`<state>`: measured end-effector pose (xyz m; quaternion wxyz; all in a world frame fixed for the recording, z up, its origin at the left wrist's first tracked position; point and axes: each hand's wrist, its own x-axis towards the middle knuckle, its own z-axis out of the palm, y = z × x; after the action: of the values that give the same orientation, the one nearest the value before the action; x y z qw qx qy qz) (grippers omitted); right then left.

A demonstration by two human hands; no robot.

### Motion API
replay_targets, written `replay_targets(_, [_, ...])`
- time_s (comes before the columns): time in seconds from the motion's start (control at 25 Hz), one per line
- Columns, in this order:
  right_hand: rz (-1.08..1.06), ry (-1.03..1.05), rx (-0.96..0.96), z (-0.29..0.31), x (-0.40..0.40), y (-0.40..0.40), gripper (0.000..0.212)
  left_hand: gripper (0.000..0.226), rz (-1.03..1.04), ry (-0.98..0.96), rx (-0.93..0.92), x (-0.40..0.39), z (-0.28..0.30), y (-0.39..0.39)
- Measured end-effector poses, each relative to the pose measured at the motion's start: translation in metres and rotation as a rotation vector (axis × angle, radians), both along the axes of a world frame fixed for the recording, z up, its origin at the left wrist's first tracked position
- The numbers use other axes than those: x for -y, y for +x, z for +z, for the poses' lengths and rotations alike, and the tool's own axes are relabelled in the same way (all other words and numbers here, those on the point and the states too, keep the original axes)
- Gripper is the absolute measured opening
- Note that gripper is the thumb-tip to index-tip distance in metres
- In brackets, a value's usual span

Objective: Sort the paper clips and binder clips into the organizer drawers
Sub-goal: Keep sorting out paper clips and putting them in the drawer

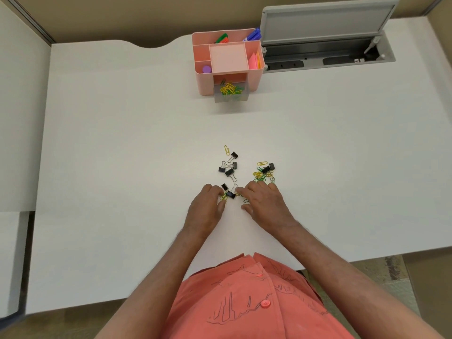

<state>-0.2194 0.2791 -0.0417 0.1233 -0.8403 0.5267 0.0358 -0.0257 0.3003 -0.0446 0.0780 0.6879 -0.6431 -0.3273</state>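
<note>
A pink desk organizer stands at the back of the white desk. Its clear drawer is pulled out and holds yellow and green paper clips. Several black binder clips lie mid-desk, with one yellow paper clip beside them. To the right is a heap of yellow and green paper clips with two binder clips on it. My left hand and my right hand meet over a small pile, fingers curled on a black binder clip tangled with paper clips.
The organizer's top compartments hold markers, a purple round item and pink sticky notes. An open grey cable tray with its lid raised is set in the desk at the back right. The desk's front edge runs near my body.
</note>
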Motion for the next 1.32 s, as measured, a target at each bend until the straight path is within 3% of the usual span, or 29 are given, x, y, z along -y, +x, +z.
replay_targets(0.16, [-0.048,-0.037,0.03,-0.004,0.0,0.005,0.033,0.031,0.007,0.003,0.003,-0.003,-0.001,-0.003])
replay_targets(0.4, [-0.063,-0.095,0.038,-0.006,0.007,0.013,0.005,0.012,0.071,0.029,0.049,0.008,-0.001,-0.014])
replay_targets(0.76, [-0.084,-0.095,-0.051,-0.005,0.016,0.021,0.009,0.005,0.028,-0.024,0.057,0.004,0.0,-0.011])
replay_targets(1.0, [-0.16,0.015,0.014,-0.002,0.031,0.017,0.007,0.009,0.193,0.064,-0.17,0.012,-0.003,0.006])
replay_targets(1.12, [-0.253,0.064,0.125,0.004,0.038,0.015,0.009,0.015,0.325,0.104,-0.284,0.022,0.002,0.014])
replay_targets(1.32, [-0.544,0.384,0.587,0.023,0.057,0.013,0.008,0.018,0.378,-0.014,-0.378,0.072,0.034,0.018])
